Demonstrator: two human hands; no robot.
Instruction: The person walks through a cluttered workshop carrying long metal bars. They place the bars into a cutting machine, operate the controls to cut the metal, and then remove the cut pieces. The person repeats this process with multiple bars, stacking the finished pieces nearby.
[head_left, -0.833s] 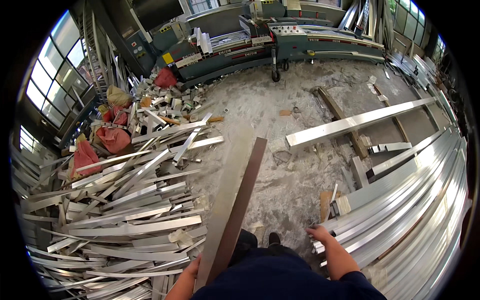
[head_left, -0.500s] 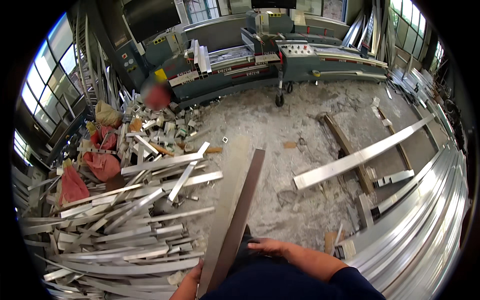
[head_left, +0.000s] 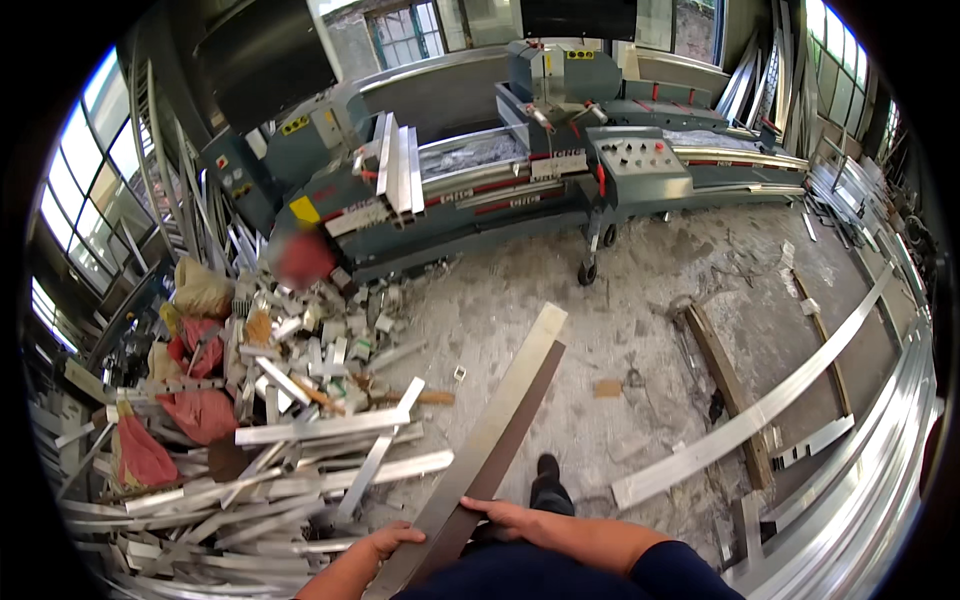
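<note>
A long rectangular metal profile, pale silver on one face and brown on the other, slants away from my body toward the machine. My left hand is closed on its left edge near the close end, with part of the fingers hidden beneath it. My right hand grips the brown side a little farther along, its fingertips on the edge between the two faces. The profile's near end runs out of view beside my dark shirt. Its far end is in the air above the floor.
Scrap metal offcuts pile up on the left, beside red sacks. A long grey-green cutting machine spans the back. On the right lie a long silver bar, a wooden beam and stacked bright profiles.
The profile's far end has swung right and farther from me. My right hand, earlier apart from the profile, now grips it. The machine appears closer, and a dark shoe has come into view.
</note>
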